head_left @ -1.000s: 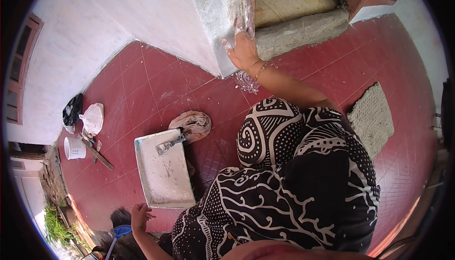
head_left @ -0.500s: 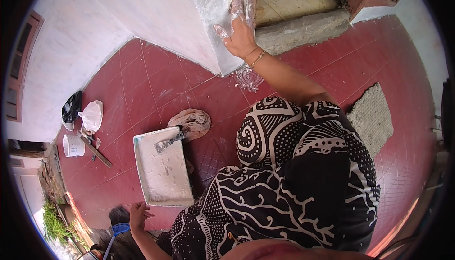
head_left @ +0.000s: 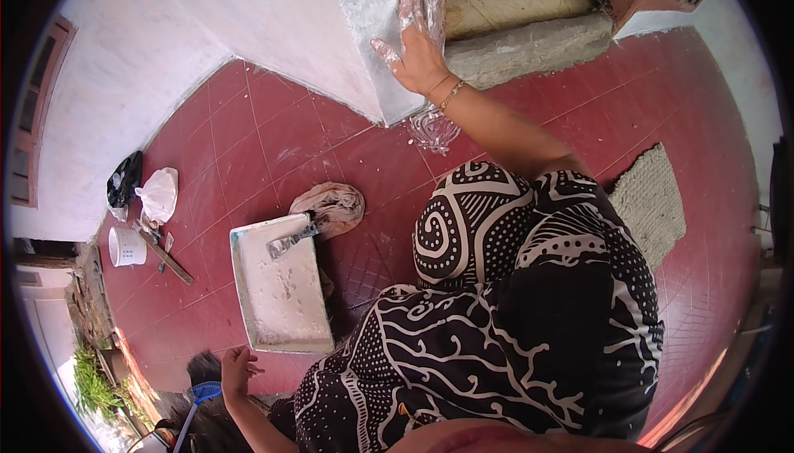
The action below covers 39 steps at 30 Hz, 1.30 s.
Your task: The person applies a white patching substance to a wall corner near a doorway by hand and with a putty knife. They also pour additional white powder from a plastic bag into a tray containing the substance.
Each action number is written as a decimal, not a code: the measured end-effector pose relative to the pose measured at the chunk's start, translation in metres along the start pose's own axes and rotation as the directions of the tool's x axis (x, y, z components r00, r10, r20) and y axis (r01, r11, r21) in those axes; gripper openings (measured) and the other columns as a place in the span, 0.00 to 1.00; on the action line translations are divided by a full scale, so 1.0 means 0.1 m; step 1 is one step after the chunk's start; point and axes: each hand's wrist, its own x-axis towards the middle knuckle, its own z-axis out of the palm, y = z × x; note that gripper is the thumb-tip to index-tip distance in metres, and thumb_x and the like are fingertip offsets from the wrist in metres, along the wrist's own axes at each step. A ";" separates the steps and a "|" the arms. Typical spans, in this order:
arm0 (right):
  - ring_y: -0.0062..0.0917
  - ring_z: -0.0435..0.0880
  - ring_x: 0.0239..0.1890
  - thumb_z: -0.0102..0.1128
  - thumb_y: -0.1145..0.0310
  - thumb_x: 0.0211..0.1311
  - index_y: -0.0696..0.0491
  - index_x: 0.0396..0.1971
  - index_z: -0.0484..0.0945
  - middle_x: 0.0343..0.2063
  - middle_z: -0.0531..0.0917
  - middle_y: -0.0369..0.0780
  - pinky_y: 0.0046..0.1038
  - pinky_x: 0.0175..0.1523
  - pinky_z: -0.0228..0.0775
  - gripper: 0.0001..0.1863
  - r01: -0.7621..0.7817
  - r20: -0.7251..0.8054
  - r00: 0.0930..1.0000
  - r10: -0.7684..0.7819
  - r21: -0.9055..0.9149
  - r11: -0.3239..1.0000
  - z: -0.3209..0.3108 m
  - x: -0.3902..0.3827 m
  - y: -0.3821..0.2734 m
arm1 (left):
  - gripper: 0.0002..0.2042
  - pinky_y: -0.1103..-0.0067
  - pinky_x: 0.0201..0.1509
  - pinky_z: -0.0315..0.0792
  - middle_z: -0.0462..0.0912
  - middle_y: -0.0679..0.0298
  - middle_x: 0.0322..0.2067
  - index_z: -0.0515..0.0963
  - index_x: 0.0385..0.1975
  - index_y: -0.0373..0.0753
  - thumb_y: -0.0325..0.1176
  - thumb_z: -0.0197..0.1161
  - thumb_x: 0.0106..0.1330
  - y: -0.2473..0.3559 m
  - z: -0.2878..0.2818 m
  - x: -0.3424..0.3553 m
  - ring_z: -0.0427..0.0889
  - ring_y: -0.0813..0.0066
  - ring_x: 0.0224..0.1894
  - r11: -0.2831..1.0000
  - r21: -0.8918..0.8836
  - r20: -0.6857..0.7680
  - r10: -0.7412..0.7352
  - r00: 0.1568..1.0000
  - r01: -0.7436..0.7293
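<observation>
My right hand [head_left: 413, 52] lies flat against the narrow end face of the white wall [head_left: 364, 27], near the door frame. Its fingers are stretched out and smeared with white paste, with the thumb apart; no tool shows in it. My left hand [head_left: 239, 370] hangs near the lower end of a shallow tray [head_left: 236, 267], fingers loosely curled and holding nothing visible. White paste [head_left: 285, 300] covers the tray's bottom. Across the tray's far right corner rests a paste-coated putty knife [head_left: 291, 242]. A crumpled, stained cloth [head_left: 335, 207] touches that corner.
White smears [head_left: 433, 132] mark the red tiles below the wall corner. To the left are a white tub [head_left: 127, 246], a wooden stick [head_left: 169, 259], a white bag [head_left: 159, 195] and a black bag [head_left: 124, 184]. A grey mat [head_left: 649, 209] lies right; a blue-headed broom [head_left: 207, 389] lower left.
The whole view has shifted slightly. My right hand stays on the wall, its fingers lying a little flatter. My left hand remains beside the tray.
</observation>
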 end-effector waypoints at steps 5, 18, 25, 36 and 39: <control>0.47 0.53 0.61 0.51 0.53 0.56 0.66 0.60 0.43 0.58 0.52 0.60 0.32 0.63 0.49 0.42 -0.076 0.256 0.964 0.066 0.032 0.997 0.28 -0.91 0.41 | 0.12 0.79 0.18 0.72 0.75 0.59 0.25 0.66 0.37 0.33 0.35 0.53 0.62 -0.13 -0.06 -0.05 0.74 0.75 0.14 0.999 -0.034 -0.003 -0.035 0.999 0.035; 0.44 0.47 0.64 0.48 0.53 0.57 0.63 0.61 0.37 0.61 0.46 0.55 0.36 0.66 0.42 0.43 -0.030 0.357 0.931 0.075 -0.131 0.991 0.38 -0.95 0.42 | 0.12 0.82 0.15 0.70 0.74 0.59 0.25 0.65 0.36 0.33 0.37 0.53 0.62 -0.09 -0.02 -0.05 0.73 0.76 0.13 1.000 -0.021 -0.002 -0.011 1.000 0.011; 0.38 0.79 0.36 0.50 0.67 0.51 0.60 0.32 0.76 0.29 0.79 0.50 0.34 0.44 0.68 0.13 -0.352 0.476 0.779 0.408 -0.206 0.913 -0.02 -1.14 0.98 | 0.11 0.81 0.19 0.73 0.75 0.60 0.25 0.67 0.38 0.34 0.35 0.53 0.62 -0.18 -0.12 -0.13 0.73 0.78 0.13 0.993 -0.114 -0.048 -0.031 0.998 0.026; 0.20 0.71 0.14 0.46 0.74 0.54 0.57 0.35 0.74 0.21 0.76 0.38 0.21 0.19 0.67 0.10 -0.945 0.545 0.286 0.788 0.022 0.327 -1.10 -0.98 1.99 | 0.12 0.83 0.18 0.71 0.74 0.62 0.25 0.67 0.40 0.34 0.34 0.55 0.61 -0.23 -0.02 -0.14 0.72 0.79 0.14 0.996 -0.050 -0.017 -0.071 0.997 0.070; 0.18 0.71 0.17 0.50 0.72 0.51 0.58 0.32 0.75 0.19 0.74 0.35 0.20 0.21 0.66 0.09 -0.907 0.659 0.234 0.715 -0.118 0.405 -1.00 -1.08 1.78 | 0.12 0.83 0.19 0.71 0.74 0.62 0.25 0.66 0.40 0.34 0.34 0.55 0.61 -0.21 -0.03 -0.17 0.73 0.79 0.14 0.998 0.018 -0.021 -0.058 0.998 0.058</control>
